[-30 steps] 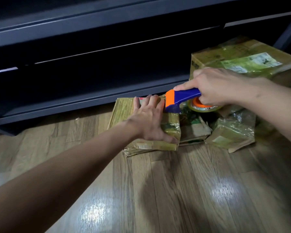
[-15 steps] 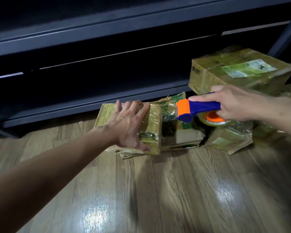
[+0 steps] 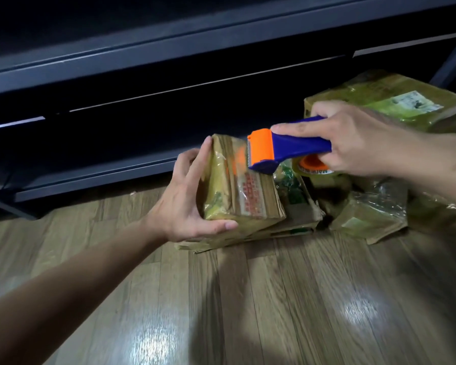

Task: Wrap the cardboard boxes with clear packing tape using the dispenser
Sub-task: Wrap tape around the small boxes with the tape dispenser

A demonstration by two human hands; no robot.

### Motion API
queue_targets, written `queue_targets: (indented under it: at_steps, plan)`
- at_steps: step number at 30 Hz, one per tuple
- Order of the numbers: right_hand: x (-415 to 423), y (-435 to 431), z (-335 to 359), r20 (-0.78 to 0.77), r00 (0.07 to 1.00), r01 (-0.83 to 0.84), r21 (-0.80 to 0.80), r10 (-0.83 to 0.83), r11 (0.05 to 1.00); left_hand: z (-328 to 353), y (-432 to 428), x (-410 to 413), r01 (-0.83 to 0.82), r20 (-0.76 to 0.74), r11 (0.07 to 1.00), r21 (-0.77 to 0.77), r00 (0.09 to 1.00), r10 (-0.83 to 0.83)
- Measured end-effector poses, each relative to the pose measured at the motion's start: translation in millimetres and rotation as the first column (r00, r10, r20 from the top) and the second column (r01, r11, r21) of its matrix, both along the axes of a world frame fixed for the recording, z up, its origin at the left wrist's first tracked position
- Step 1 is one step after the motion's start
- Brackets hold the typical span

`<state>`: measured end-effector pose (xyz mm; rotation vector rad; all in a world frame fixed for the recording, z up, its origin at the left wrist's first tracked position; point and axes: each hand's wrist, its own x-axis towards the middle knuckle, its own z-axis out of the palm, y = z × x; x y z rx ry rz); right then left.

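On the wooden floor (image 3: 274, 299), in front of the dark shelving (image 3: 169, 48), the left hand (image 3: 184, 201) clamps the small cardboard box (image 3: 242, 191), thumb curled along its near edge, fingers over the far one. The box sits tilted, resting on a flat carton (image 3: 300, 214). The right hand (image 3: 353, 143) is wrapped round the tape dispenser (image 3: 287, 147), toothed orange head right at the box's upper face; touching or just off, can't tell. The tape roll (image 3: 312, 164) hangs beneath that hand. A big taped box (image 3: 395, 101) stands behind, a smaller wrapped box (image 3: 371, 212) lower right.
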<state>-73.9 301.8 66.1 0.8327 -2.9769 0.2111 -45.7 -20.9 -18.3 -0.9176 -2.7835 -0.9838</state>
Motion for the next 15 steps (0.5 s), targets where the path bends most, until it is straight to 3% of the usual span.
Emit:
queue_targets:
  at_steps: [4,9,12,15]
  plan:
    - [1,-33,42,-0.054,0.998,-0.012,0.131,0.019,0.991,-18,-6,-7,0.024,0.005,0.994,0.107,1.000,-0.024]
    - [-11,-81,59,-0.065,0.996,-0.050,0.170,0.062,0.984,-6,-37,-13,0.019,-0.030,0.999,0.033,0.999,-0.018]
    - [-24,-99,70,-0.012,0.999,-0.043,0.179,0.045,0.983,31,-44,-21,-0.006,0.039,0.997,-0.073,0.999,0.009]
    - [-33,-109,79,0.011,0.999,-0.033,0.203,0.032,0.979,65,-19,-35,-0.041,0.164,0.944,-0.328,0.981,0.100]
